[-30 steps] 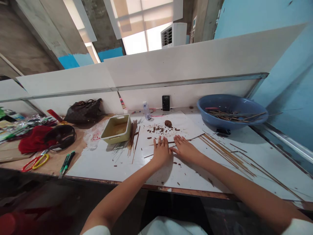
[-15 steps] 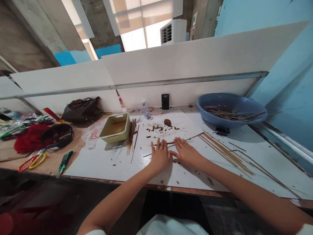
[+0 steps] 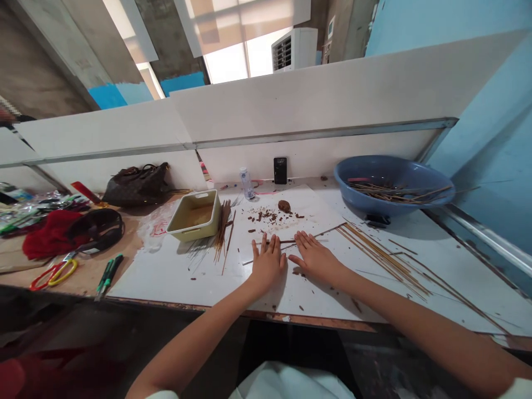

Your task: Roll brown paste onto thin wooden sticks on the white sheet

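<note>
My left hand and my right hand lie flat, palms down, side by side on the white work board, fingers stretched forward. A thin brown stick pokes out from under the fingertips of both hands. Just beyond them lie brown crumbs and a small brown lump. A bundle of coated sticks lies to the left of my left hand.
A yellow-green tray sits left of the sticks. A blue basin with sticks stands at the right, bare sticks fanned before it. A bottle and phone stand by the partition. Bag, scissors and red cloth lie left.
Both hands have slid a little back toward me over the board, still flat. The thin stick now shows more at the fingertips.
</note>
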Tool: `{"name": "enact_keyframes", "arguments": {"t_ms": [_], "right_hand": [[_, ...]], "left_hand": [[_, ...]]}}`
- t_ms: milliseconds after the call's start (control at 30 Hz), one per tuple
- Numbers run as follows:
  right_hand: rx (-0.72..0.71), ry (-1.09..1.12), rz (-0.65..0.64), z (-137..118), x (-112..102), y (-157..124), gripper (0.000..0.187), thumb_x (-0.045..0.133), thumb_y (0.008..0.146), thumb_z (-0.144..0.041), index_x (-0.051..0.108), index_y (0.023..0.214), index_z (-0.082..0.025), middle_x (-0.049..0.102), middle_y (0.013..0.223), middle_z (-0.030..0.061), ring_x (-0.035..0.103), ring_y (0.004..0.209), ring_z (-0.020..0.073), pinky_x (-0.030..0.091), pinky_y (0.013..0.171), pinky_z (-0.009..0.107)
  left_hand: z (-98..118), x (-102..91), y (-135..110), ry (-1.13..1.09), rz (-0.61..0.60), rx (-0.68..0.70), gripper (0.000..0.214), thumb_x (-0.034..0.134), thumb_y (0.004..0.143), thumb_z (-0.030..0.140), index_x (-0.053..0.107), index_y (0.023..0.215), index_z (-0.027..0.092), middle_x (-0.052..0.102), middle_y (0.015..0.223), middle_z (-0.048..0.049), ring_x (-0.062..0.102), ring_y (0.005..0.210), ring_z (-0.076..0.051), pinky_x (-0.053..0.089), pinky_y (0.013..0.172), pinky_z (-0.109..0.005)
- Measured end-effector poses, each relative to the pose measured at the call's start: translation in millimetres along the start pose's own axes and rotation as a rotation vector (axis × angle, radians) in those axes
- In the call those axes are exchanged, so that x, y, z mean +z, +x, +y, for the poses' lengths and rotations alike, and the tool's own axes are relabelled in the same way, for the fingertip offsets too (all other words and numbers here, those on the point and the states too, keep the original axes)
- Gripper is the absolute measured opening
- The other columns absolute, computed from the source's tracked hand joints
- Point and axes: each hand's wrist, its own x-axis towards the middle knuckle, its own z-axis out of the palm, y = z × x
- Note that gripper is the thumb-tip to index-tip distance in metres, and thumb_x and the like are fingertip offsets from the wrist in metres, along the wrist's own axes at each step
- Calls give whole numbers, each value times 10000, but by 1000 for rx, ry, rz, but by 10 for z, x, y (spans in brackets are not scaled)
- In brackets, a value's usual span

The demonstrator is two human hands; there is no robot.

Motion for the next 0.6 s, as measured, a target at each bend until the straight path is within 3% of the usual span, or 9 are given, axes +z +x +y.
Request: {"name": "enact_keyframes", "arguments": {"t_ms": [200,367,467,600], "right_hand": [[-1,-24,-31,56,-79,261,852,335,1158,-654,377,1755,-48,377,1782,282,325,1703,386,311,1375,614],[-95,-28,20,162,-29,67,844,369,1151,-648,409,1734,-39,396,1783,263,350,1695,369,309,1387,583],[-105,-34,91,347,-89,29,651,478,1147,-483,541,1654,-79,511,1723,252,455,1642,371,353,1364,596],[-166,34,174,541,-233,125,317,639,1070,-305,783,1321,-174,717,1517,215,626,1490,383,433,1300,646]], "left_hand": [[10,-114,299,-3,-36,-69,659,301,1171,403,356,1781,159,298,1846,-85,117,1760,-360,86,1409,-693],[-29,-25,66,22,5,-13,652,339,1170,422,394,1765,161,363,1821,-101,129,1758,-364,121,1405,-711],[-60,13,-63,8,16,13,656,345,1169,427,393,1763,152,365,1820,-91,129,1758,-373,117,1402,-728],[-63,20,-72,-3,14,20,664,344,1167,421,379,1765,136,361,1822,-98,121,1759,-370,101,1403,-732]]}}
